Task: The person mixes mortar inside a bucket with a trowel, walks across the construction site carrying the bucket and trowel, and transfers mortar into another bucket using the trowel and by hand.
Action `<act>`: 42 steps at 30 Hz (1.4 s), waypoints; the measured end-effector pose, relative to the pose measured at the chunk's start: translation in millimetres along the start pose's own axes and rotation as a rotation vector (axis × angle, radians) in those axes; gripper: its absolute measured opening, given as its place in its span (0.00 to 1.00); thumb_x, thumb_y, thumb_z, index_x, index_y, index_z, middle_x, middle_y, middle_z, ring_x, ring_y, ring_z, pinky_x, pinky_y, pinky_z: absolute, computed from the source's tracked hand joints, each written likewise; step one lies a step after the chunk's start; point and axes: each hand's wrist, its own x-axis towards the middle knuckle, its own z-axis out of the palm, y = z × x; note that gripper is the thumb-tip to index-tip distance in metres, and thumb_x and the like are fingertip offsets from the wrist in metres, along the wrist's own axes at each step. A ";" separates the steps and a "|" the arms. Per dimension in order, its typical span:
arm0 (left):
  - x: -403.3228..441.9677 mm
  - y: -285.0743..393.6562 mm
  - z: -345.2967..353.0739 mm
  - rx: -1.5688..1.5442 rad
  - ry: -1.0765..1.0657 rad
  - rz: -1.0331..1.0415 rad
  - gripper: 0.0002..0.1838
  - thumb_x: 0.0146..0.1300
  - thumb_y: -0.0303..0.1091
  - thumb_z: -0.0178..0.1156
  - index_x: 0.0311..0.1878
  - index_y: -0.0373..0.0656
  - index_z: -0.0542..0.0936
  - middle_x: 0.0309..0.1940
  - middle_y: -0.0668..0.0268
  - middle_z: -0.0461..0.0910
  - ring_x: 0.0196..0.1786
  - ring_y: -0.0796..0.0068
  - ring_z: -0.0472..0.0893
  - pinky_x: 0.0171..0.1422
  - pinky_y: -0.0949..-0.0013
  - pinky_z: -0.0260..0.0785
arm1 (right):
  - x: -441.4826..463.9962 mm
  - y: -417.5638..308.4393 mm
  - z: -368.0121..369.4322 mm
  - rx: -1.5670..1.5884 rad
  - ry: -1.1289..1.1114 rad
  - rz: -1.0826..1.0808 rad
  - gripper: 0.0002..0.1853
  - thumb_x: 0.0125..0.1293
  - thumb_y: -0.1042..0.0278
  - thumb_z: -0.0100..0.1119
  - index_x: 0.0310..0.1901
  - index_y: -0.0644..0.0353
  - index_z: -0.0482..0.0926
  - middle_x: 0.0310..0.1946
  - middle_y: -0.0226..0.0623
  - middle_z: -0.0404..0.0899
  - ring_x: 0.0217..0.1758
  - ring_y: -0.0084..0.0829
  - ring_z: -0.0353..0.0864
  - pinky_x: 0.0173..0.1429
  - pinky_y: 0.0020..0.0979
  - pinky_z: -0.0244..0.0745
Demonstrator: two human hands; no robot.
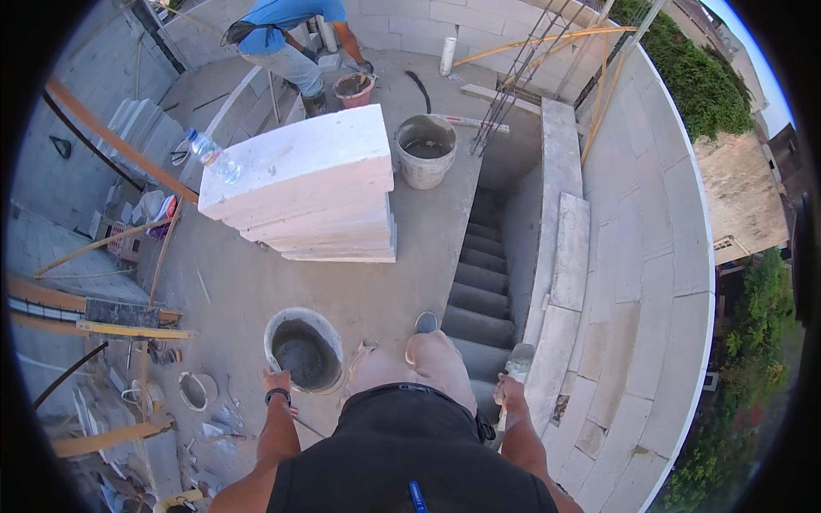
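Observation:
My right hand (510, 392) is closed around the handle of a trowel (519, 361), its blade pointing forward and smeared with grey mortar, beside the low block wall at the stairwell. At the near left rim of a mortar-stained bucket (334, 329), my left hand (276, 381) is closed on the edge. Wet grey mortar (301, 355) lies inside that bucket. A watch band circles my left wrist.
An open stairwell (483, 278) drops away on the right. Ahead stand stacked white blocks (342, 162) with a water bottle (214, 157) on top, and another bucket (425, 171). A person in blue (282, 26) bends over a reddish bucket (354, 91).

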 end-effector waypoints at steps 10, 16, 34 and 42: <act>-31.2 108.3 59.8 0.118 -0.012 -0.263 0.35 0.46 0.32 0.69 0.59 0.33 0.70 0.54 0.43 0.78 0.58 0.43 0.78 0.64 0.54 0.69 | 90.1 -295.2 188.8 -0.155 -0.140 -0.081 0.08 0.66 0.64 0.64 0.34 0.57 0.77 0.23 0.29 0.74 0.21 0.26 0.75 0.24 0.30 0.75; -19.4 161.1 102.5 0.224 -0.104 -0.415 0.38 0.46 0.33 0.73 0.61 0.33 0.68 0.57 0.41 0.75 0.61 0.43 0.76 0.67 0.55 0.67 | 150.2 -376.7 280.2 -0.249 -0.193 -0.090 0.07 0.66 0.66 0.63 0.39 0.59 0.78 0.29 0.31 0.78 0.28 0.25 0.79 0.30 0.30 0.77; -154.6 227.7 160.9 0.095 0.027 -0.777 0.38 0.52 0.39 0.70 0.64 0.33 0.68 0.59 0.44 0.75 0.62 0.49 0.75 0.68 0.55 0.66 | 465.9 -405.2 561.7 0.407 -0.195 0.196 0.22 0.65 0.50 0.52 0.57 0.51 0.69 0.58 0.37 0.69 0.57 0.37 0.70 0.62 0.42 0.64; -140.8 250.8 208.8 0.105 -0.047 -0.945 0.38 0.52 0.41 0.70 0.64 0.33 0.69 0.58 0.45 0.77 0.61 0.50 0.76 0.67 0.55 0.67 | 467.5 -398.3 606.3 0.494 -0.277 0.191 0.27 0.67 0.39 0.44 0.59 0.45 0.76 0.58 0.32 0.77 0.61 0.43 0.75 0.57 0.55 0.74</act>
